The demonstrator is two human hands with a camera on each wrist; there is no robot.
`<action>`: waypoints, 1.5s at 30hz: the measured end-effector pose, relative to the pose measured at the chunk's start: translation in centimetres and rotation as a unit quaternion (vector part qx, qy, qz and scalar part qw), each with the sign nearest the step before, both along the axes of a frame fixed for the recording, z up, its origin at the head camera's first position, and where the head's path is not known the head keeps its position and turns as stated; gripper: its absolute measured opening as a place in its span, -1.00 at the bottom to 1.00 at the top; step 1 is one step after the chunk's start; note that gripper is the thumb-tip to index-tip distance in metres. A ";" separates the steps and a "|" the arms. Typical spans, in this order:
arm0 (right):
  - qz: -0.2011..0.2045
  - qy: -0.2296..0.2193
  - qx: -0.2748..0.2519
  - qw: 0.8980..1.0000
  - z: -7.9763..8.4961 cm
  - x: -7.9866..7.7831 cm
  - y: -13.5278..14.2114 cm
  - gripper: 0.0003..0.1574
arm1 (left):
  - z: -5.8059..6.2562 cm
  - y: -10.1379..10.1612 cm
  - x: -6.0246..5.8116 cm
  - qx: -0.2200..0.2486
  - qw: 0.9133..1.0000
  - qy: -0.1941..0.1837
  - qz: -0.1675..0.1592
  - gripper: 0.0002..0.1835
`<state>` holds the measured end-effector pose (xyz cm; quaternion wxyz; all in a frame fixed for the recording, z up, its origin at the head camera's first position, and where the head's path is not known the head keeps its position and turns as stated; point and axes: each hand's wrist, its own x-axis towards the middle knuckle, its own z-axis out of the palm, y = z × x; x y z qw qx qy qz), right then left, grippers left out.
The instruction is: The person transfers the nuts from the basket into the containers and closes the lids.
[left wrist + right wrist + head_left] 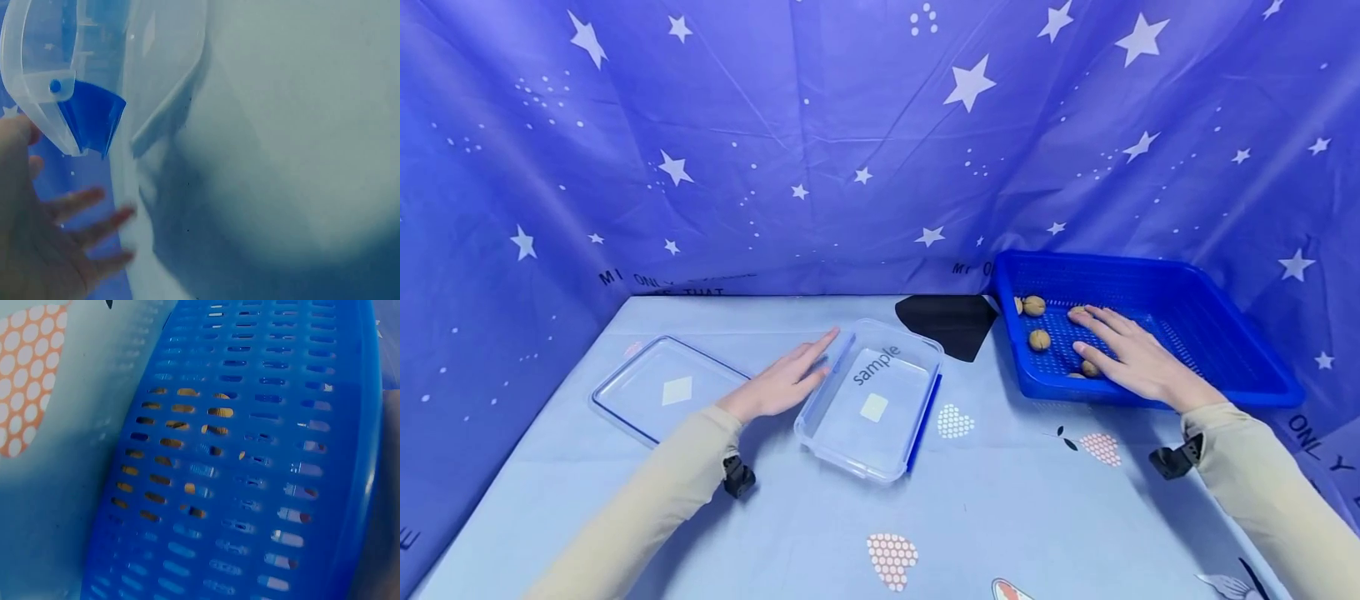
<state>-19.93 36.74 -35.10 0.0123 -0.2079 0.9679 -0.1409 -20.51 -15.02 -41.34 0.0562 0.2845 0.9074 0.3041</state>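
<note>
A clear plastic food box [846, 414], tilted up on its right side, stands near the middle of the table. My left hand [784, 382] is at its left wall with straight, spread fingers; in the left wrist view the thumb is close to the box's corner, and I cannot tell if it touches. My right hand [1133, 357] reaches over the front rim into a blue basket [1247, 346], fingers extended and spread near several walnuts [1040, 340]. In the right wrist view the slotted basket wall [250, 469] hides the hand's fingers.
Left of the box lies a clear lid [643, 392] with a blue seal, partly behind the left forearm. A light blue patterned cloth [1000, 517] covers the table. Purple star-printed curtains [865, 133] stand behind and at both sides.
</note>
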 end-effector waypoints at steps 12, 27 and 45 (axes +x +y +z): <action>0.008 -0.076 -0.026 0.997 0.1 -1.9 -0.8 -0.28 | 0.3 1.3 -0.8 0.127 0.987 -0.099 -0.025 -0.39; -0.007 -0.123 -0.067 0.990 -0.1 -3.1 1.2 -0.45 | -0.5 1.2 -0.9 0.186 0.977 0.017 0.103 -0.40; -0.009 -0.238 -0.100 0.966 -2.5 -3.7 2.7 -0.56 | -2.3 0.9 0.5 0.197 0.965 -0.088 0.149 -0.35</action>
